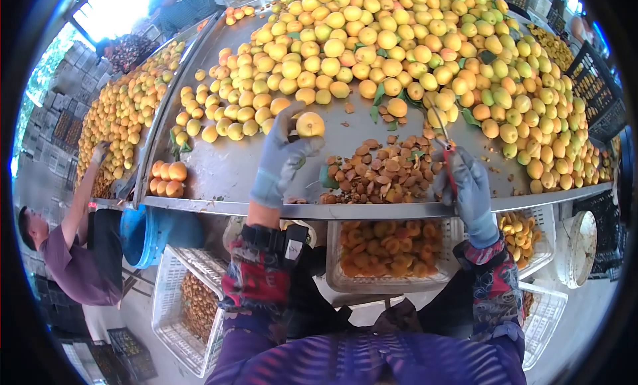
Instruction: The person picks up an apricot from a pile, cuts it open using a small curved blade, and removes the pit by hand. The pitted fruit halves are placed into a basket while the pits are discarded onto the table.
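Observation:
My left hand [282, 160], in a grey glove, holds a yellow-orange apricot [310, 124] between thumb and fingers above the metal table [246, 166]. To the right, my gloved right hand [467, 186] is closed round the red handle of a thin metal tool [450, 169] that points up and away from me. Between my hands lies a pile of brown pits [382, 172] near the table's front edge. A large heap of whole apricots [372, 46] covers the far side. Below the edge, a crate holds halved orange apricots [392, 249].
At the left, a person [83, 252] reaches toward another apricot heap [126, 112]. A blue bucket [136, 235] and a white crate of pits [169, 318] stand below the table. More crates and a white bucket [578, 249] are at the right. Reddish apricots [167, 179] sit at the table's left corner.

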`<state>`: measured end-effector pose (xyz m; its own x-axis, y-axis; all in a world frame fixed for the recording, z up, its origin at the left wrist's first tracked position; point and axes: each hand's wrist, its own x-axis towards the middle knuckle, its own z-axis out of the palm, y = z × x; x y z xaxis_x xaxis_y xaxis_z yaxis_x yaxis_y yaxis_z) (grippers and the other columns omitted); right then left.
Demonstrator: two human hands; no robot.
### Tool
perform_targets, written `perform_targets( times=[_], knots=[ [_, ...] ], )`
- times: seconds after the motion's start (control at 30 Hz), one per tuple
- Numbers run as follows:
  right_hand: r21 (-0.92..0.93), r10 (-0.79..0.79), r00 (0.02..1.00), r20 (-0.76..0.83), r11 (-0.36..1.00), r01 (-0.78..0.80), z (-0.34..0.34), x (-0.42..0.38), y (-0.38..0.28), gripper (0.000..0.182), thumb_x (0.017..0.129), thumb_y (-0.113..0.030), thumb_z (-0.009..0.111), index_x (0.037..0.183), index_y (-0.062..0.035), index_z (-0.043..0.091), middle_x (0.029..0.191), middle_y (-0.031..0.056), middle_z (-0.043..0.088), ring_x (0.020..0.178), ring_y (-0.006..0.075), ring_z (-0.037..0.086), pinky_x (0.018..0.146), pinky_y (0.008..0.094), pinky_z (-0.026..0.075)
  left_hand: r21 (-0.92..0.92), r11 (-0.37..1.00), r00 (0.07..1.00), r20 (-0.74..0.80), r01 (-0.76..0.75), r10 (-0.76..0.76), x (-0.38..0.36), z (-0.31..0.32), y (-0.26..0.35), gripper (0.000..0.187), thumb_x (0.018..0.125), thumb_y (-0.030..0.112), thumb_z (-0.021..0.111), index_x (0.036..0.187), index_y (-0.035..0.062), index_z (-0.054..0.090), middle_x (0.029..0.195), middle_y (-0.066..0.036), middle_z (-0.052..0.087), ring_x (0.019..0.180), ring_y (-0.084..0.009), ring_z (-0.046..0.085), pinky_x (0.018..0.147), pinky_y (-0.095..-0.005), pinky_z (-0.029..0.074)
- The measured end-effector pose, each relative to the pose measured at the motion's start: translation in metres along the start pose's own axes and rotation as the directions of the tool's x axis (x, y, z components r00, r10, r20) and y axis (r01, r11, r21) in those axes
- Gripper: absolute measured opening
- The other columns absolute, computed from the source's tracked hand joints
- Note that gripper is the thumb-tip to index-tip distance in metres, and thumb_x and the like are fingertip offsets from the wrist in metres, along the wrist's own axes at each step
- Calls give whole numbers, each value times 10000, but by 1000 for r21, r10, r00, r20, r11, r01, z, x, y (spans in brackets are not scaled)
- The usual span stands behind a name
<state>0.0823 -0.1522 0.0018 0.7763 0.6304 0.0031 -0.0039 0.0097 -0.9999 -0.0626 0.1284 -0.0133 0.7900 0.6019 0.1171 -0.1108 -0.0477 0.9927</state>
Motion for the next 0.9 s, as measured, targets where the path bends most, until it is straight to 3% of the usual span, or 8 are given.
perform_targets(
  times=[0.03,0.1,0.17,0.27,0.4,0.73,0.83,0.9],
  knots=[
    [1,36,999,24,999,-36,5,-2,-5,385,947,-377,523,1006,-2,591,615,19,567,411,46,424,387,178,303,-216,975,998,42,49,-40,-9,15,14,517,774,-1,660,1253,29,467,1022,-61,584,882,-151,595,745,-286,488],
    [-31,22,999,23,999,-21,16,-6,-12,395,950,-391,509,990,-5,583,600,27,570,397,51,421,384,179,299,-288,956,990,142,49,-8,-15,37,21,527,796,25,640,1285,34,444,1055,-78,579,869,-144,583,736,-276,473],
    [36,29,990,140,999,-34,24,-12,-22,380,959,-391,485,981,-22,574,601,22,569,398,58,431,389,183,307,-360,931,971,238,61,29,-19,54,27,537,818,51,620,1317,40,422,1088,-96,574,855,-137,571,728,-267,457],
    [141,-16,990,143,990,-5,40,-20,-34,363,969,-382,462,974,-35,567,597,22,567,399,59,434,388,192,314,-577,792,919,392,201,52,-22,75,28,534,863,112,593,1353,38,393,1216,-64,503,1053,-136,514,857,-278,471],
    [184,-80,974,212,982,40,41,-20,-31,376,978,-392,434,978,-39,563,590,16,558,416,54,443,397,193,322,-483,872,917,378,77,129,-24,94,28,508,870,175,607,1313,15,419,1195,-73,514,1067,-136,509,884,-289,459],
    [148,-57,969,241,989,21,28,-17,-22,372,989,-377,429,998,-29,562,570,-11,505,432,40,421,406,194,308,-364,922,879,473,135,58,-29,107,34,483,863,203,635,1248,-3,430,1060,-69,559,954,-136,566,862,-281,476],
    [205,-137,960,244,975,87,29,-16,-8,346,987,-344,450,995,-14,554,574,-18,491,459,33,413,423,196,304,-374,916,888,458,145,47,-31,111,30,474,869,177,622,1259,6,412,1048,-64,545,940,-125,554,842,-284,481],
    [157,-221,967,129,967,200,32,-14,6,321,986,-310,470,975,2,544,592,-23,471,500,28,407,449,195,306,-386,912,902,429,138,45,-33,113,26,437,877,135,597,1254,19,409,1060,-56,524,941,-117,530,843,-278,466]
  ],
)
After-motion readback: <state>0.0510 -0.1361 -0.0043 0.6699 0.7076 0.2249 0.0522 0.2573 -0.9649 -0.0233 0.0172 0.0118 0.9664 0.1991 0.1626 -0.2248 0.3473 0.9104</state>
